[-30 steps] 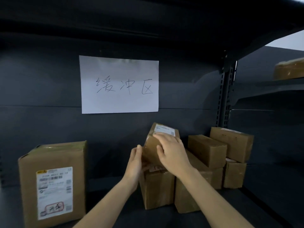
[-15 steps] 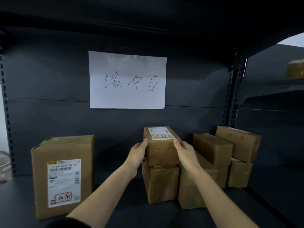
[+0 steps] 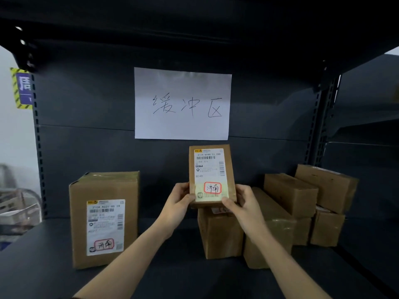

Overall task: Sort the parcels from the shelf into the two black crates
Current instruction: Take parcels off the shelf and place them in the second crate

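A person's left hand (image 3: 177, 203) and right hand (image 3: 244, 201) grip a small parcel (image 3: 211, 175) upright above the shelf (image 3: 194, 281) stack, label facing, apparently checking its destination before choosing a crate, neither in view.

A parcel warehouse or sorting depot: dark metal shelving (image 3: 319, 130) with slotted uprights, taped brown cartons (image 3: 290, 194) bearing barcode shipping labels (image 3: 105, 226), and a handwritten paper zone sign (image 3: 182, 103) at centre frame.

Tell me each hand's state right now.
Left hand: grips the small brown cardboard parcel, left edge.
Right hand: grips the same parcel, right edge.
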